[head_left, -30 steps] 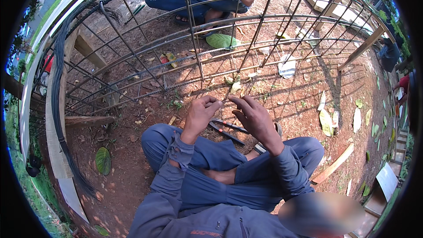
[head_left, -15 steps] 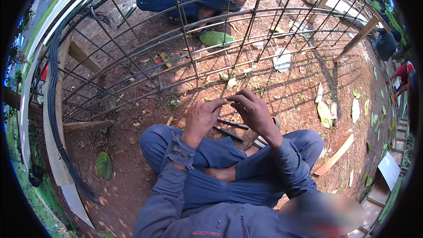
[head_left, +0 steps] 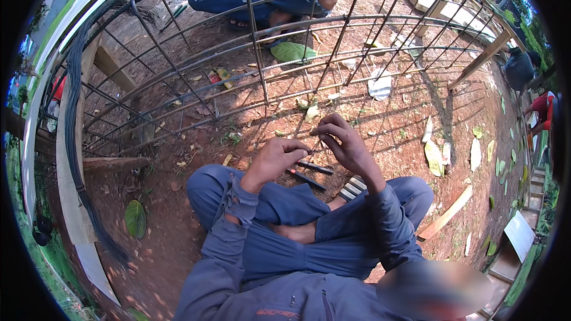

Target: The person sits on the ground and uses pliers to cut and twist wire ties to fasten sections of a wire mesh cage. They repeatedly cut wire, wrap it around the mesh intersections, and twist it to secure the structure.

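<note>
- The left hand (head_left: pixel 270 160) is positioned above the left knee; its thumb and forefinger are brought nearly together, and a thin dark piece (head_left: pixel 309 152), probably wire, appears to be pinched at the tips.
- The right hand (head_left: pixel 345 142) is raised just beside it, with the fingers bent and the thumb close beneath. Whether anything is gripped there cannot be told.
- The thin piece is located between the two hands, clear of the ground; its full length is too small to be made out.
- For good control, the piece should be pinched close to the point being worked, and both forearms should be steadied near the thighs.
- Force should be applied gradually, and sharp ends should be directed away from the fingertips.
- The long-handled tool (head_left: pixel 314 167), with black and red grips, is laid on the soil below the hands; its head cannot be seen.
- Clearance should be maintained from the rebar cage (head_left: pixel 254 35), which stands ahead.
- The bundle of dark wire (head_left: pixel 72 107) is draped over the timber board (head_left: pixel 76 217) at the left, within view.
</note>
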`<state>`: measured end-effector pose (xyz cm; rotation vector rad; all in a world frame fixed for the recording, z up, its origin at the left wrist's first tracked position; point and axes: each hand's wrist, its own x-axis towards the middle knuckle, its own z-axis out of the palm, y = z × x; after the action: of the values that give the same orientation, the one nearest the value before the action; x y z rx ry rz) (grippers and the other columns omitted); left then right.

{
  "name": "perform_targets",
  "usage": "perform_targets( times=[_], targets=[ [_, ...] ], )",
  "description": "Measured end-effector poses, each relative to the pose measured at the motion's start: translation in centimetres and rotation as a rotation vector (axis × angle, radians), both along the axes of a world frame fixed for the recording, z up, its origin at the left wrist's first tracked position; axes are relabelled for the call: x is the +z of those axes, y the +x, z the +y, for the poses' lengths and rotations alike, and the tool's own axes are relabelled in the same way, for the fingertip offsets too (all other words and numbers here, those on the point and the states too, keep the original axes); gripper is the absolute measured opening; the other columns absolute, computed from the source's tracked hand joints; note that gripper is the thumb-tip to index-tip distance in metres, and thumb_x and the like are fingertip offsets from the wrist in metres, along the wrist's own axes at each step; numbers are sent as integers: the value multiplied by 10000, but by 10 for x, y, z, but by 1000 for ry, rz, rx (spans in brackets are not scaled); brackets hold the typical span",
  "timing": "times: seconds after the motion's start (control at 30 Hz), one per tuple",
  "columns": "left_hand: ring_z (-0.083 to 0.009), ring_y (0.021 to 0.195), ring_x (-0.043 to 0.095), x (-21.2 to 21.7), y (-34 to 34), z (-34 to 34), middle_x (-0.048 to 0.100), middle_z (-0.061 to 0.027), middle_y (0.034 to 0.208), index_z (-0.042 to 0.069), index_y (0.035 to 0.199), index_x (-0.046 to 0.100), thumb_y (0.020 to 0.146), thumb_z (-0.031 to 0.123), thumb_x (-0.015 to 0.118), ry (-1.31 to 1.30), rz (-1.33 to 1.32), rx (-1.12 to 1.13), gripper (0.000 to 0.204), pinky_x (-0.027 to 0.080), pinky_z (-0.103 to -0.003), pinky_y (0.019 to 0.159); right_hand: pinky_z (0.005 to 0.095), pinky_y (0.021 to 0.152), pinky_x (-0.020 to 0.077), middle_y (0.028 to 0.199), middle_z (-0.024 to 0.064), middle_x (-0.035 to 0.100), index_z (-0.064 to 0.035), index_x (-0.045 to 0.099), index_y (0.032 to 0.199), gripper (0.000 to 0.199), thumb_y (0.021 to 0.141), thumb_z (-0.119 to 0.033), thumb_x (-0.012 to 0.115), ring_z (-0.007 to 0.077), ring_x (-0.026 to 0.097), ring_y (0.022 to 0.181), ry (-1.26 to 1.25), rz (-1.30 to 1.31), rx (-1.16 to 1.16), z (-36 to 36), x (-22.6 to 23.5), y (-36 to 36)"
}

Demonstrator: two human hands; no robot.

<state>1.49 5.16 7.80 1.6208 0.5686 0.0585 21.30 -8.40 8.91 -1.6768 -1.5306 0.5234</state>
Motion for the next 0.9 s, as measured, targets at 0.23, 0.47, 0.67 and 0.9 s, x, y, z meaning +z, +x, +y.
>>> perform_targets(
  times=[0.23, 0.47, 0.67, 0.9],
  targets=[
    [-101, 769, 648, -4, -3, 3, 737, -55, 863, -20, 1095, 768, 941, 206, 702, -19, -88, 63, 282, 520, -284, 672, 482, 1150, 417, 1325, 33, 629, -163, 730, 1150, 345, 815, -205, 802, 286, 543, 1325, 189, -589, 87, -3, 32, -11],
    [-72, 749, 602, 7, -4, 4, 704, -3, 844, -13, 1095, 765, 943, 196, 713, -206, -11, 80, 263, 497, -269, 658, 463, 1106, 439, 1179, 3, 649, -175, 710, 1085, 306, 794, -206, 801, 232, 595, 1212, 272, -618, 101, 1, 29, -19],
    [-59, 709, 559, 10, -2, 0, 634, 33, 785, -10, 1091, 752, 964, 219, 696, -194, 2, 57, 268, 473, -261, 617, 426, 998, 502, 977, 6, 642, -145, 727, 1022, 243, 780, -159, 740, 212, 644, 1019, 309, -607, 105, 0, 30, -15],
    [-50, 689, 527, 15, -3, 0, 609, 31, 763, -10, 1053, 734, 983, 227, 669, -240, -69, 43, 255, 443, -266, 596, 373, 844, 522, 817, -10, 643, -131, 706, 949, 196, 773, -182, 776, 202, 656, 823, 314, -552, 32, -1, 23, -15]
  ],
)
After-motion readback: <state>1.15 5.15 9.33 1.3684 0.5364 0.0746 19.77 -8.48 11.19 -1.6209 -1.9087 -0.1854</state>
